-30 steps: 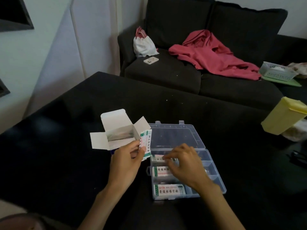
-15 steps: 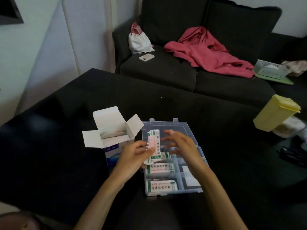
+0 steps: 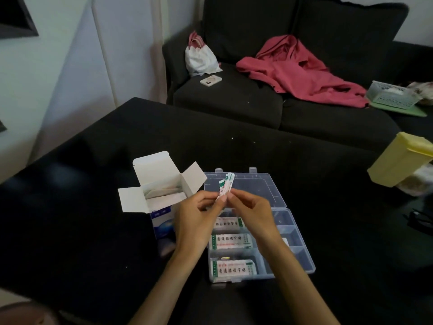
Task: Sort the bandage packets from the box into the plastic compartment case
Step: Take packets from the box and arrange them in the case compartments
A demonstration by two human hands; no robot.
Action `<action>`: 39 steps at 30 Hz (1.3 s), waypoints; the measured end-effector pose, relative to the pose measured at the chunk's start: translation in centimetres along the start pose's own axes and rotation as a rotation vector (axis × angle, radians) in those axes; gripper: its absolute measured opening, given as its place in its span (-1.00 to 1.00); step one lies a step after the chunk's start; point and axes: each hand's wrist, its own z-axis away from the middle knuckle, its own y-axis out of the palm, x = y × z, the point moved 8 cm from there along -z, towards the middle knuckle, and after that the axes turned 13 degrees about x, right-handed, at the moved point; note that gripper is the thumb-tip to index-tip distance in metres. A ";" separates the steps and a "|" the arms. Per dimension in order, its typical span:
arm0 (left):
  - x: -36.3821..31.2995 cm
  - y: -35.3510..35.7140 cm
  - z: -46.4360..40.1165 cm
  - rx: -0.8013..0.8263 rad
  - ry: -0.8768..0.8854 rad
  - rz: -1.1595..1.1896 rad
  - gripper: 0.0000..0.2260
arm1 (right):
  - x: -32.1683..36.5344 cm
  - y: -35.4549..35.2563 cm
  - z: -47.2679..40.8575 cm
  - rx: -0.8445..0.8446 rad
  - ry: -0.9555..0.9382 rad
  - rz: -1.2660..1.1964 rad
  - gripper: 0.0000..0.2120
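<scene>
A small stack of white bandage packets (image 3: 225,186) with green and red print stands upright above the clear plastic compartment case (image 3: 302,249). My left hand (image 3: 196,219) pinches the stack from the left, and my right hand (image 3: 254,212) pinches it from the right. The case lies open, lid flat at the back. Packets fill three left compartments (image 3: 230,241). The open white and blue bandage box (image 3: 161,193) stands just left of the case, with more packets inside.
A black table (image 3: 93,207) carries everything. A yellow plastic container (image 3: 403,160) lies at the right edge, dark glasses (image 3: 419,221) below it. Behind is a dark sofa (image 3: 234,102) with a red garment, a white bag, a phone and a small basket.
My right hand has lifted out of the case and joined my left hand on the packet stack. The stack has moved right, from beside the box to above the case.
</scene>
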 end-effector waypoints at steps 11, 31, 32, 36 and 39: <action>0.2 0.1 -0.7 0.228 -0.009 -0.254 -0.88 | 1.2 -0.5 -0.2 0.125 -0.121 0.125 -0.79; 0.7 0.4 -0.1 0.390 0.102 -0.813 -0.75 | -0.2 0.6 -2.3 0.393 -0.023 0.854 -0.76; 1.0 0.6 0.0 0.415 0.095 -0.827 -0.74 | 0.0 0.6 -2.3 0.378 -0.040 0.894 -0.77; 1.8 0.9 0.2 0.452 0.067 -0.828 -0.76 | 1.4 0.4 -2.3 0.334 -0.086 1.138 -0.87; 2.0 1.0 0.1 0.461 0.054 -0.829 -0.76 | 3.3 -1.5 -2.7 0.241 -0.029 1.205 -0.88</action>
